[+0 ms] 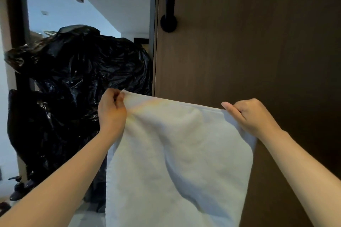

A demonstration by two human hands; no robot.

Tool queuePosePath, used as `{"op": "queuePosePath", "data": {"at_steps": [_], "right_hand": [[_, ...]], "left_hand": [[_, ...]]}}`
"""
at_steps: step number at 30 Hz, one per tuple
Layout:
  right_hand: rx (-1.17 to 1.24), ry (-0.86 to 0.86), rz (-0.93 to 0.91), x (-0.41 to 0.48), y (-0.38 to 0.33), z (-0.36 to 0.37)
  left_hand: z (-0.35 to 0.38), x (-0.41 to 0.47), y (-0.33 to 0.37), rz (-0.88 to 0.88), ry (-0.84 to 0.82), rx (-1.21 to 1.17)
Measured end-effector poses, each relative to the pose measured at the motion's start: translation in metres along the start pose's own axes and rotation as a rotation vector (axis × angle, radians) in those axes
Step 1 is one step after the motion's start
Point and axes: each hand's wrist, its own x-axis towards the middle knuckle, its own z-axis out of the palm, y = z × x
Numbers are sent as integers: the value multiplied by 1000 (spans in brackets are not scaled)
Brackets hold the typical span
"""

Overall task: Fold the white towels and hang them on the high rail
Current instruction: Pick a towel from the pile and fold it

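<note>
Dim, left-lit, wide-angle edge warp

We find no readable text | no labels, brands, numbers or signs on any surface | nothing we can make out to log

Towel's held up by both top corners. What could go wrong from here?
1. The left hand and right hand only pinch the towel by its top corners; a slip could drop it.
2. Its left edge hangs in front of the black bags and might brush them.
3. Its lower end runs out of frame; it may drag on the floor.
</note>
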Motion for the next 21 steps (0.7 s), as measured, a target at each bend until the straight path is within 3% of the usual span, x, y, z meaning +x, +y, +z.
{"op": "queuePosePath", "data": {"at_steps": [2, 6, 21], "right_hand": [[-39, 61, -72, 6, 2, -5], [-171, 359, -250, 33, 3, -19], [-78, 174, -135, 24, 14, 5]], "left_hand": [[2, 3, 3, 6, 9, -2], [1, 19, 9, 27, 81, -16], [7, 10, -4, -49, -28, 8]]}}
